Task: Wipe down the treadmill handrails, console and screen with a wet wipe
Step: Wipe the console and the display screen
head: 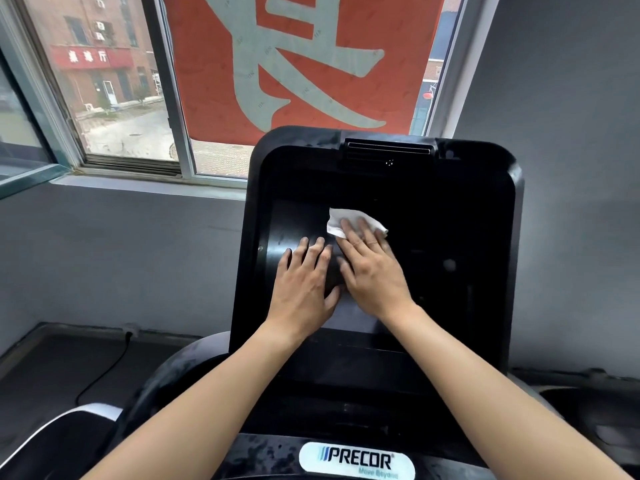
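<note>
The wet wipe (pixel 348 221) lies crumpled on the dark screen (pixel 450 237), a little left of its middle. It is pinned flat under the fingertips of the right grip (pixel 374 271). That grip pinches nothing: its fingers are straight, close together and pressed palm-down, with the wipe's white edge showing beyond them. The left grip (pixel 304 282) rests just beside it on bare glass, with its fingers straight and slightly spread. It holds nothing, and its thumb nearly meets the right one.

The step in hand looks like the screen pass. To do it well, keep the whole flat of the fingers on the wipe so it slides rather than bunches. Work in overlapping strokes out to the corners, where the glass meets the glossy console (pixel 516 209) frame. The left grip may leave prints on the glass, so that patch wants a pass too, or the grip is better moved to the frame. Light, even pressure suits a display.

Below, the PRECOR badge (pixel 356 460) sits on the lower panel. A dark curved bar (pixel 152 389) at lower left is probably a handrail. Whether it has been wiped cannot be told. Behind are a window (pixel 121 116) and a red banner (pixel 304 64).
</note>
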